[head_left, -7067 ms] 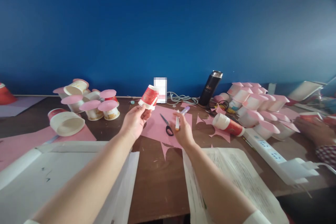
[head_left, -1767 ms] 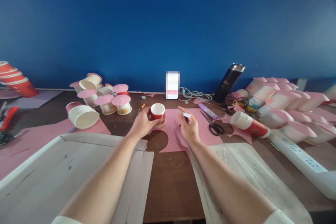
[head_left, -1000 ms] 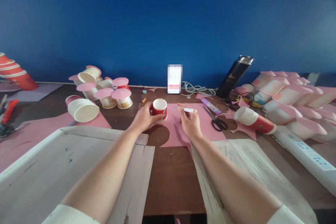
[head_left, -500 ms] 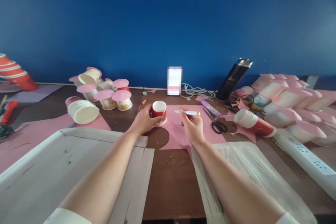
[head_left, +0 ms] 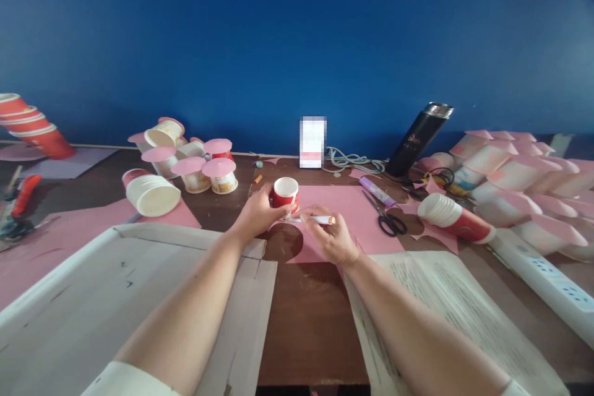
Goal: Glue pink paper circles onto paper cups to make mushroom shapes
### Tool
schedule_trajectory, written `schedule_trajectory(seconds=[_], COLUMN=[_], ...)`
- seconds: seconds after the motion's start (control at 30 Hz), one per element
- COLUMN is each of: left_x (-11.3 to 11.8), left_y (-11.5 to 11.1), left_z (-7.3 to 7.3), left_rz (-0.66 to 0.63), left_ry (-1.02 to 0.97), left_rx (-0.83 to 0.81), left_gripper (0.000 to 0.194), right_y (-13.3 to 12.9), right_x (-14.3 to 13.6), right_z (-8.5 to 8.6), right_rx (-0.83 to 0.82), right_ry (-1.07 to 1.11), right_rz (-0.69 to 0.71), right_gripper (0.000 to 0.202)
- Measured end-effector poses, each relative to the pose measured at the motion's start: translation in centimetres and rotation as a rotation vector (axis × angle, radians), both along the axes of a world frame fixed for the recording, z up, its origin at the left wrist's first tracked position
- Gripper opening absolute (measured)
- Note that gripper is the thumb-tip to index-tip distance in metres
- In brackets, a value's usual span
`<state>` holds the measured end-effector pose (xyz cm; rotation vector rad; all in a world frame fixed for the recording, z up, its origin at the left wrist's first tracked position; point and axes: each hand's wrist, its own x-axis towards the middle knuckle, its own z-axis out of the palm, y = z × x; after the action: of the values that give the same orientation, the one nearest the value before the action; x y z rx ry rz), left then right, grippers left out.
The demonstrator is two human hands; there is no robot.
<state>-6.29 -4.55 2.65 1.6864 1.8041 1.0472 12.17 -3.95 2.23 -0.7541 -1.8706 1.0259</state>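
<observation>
A red paper cup point(head_left: 284, 193) with a white rim stands upright at the left edge of a pink paper sheet point(head_left: 352, 213). Around its left side my left hand point(head_left: 258, 211) is closed, fingers partly hidden behind the cup. My right hand point(head_left: 330, 236) pinches a white pen point(head_left: 321, 220), its tip pointing left at the cup's base. The pen tip lies at or very near the cup's lower edge; contact cannot be made out. Black scissors point(head_left: 392, 224) and a purple tube point(head_left: 377, 191) lie right of my right hand.
Pink-topped cups point(head_left: 219, 173) stand at the back left, more point(head_left: 524, 173) are piled at right. Nested cups point(head_left: 153, 193) lie left of my left hand. A black bottle point(head_left: 417, 141), a lit phone point(head_left: 313, 142), cables point(head_left: 355, 161) and a power strip point(head_left: 547, 278) are behind and right.
My right hand has moved left with the pen, bringing its tip to the cup's lower part. My left hand still holds the cup. The whole view has shifted slightly.
</observation>
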Motion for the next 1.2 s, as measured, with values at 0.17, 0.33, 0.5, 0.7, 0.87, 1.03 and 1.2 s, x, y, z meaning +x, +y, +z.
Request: schedule_trajectory(seconds=[0.17, 0.33, 0.5, 0.7, 0.87, 1.03, 1.2], left_x=[0.1, 0.2, 0.3, 0.1, -1.2, -1.5, -1.3], left_y=[-0.1, -0.2, -0.3, -0.2, -0.5, -0.9, -0.3], left_z=[0.0, 0.1, 0.4, 0.2, 0.5, 1.4, 1.0], left_rz=[0.012, 0.02, 0.016, -0.023, 0.035, -0.043, -0.132], left_ry=[0.018, 0.029, 0.028, 0.051, 0.056, 0.251, 0.354], left_rx=[0.016, 0.01, 0.007, 0.042, 0.246, 0.492, 0.461], left_gripper=[0.052, 0.048, 0.047, 0.051, 0.071, 0.035, 0.032], right_y=[0.2, 0.5, 0.4, 0.4, 0.5, 0.4, 0.2], right_x=[0.0, 0.2, 0.2, 0.2, 0.0, -0.3, -0.6], right_z=[-0.2, -0.2, -0.2, -0.1, -0.2, -0.4, -0.4], right_rx=[0.001, -0.014, -0.024, -0.021, -0.04, -0.02, 0.023], right_ry=[-0.009, -0.04, -0.044, -0.028, 0.016, 0.015, -0.001], right_rz=[-0.046, -0.053, -0.048, -0.052, -0.09, -0.136, -0.136], right_gripper=[0.021, 0.021, 0.022, 0.023, 0.021, 0.022, 0.022])
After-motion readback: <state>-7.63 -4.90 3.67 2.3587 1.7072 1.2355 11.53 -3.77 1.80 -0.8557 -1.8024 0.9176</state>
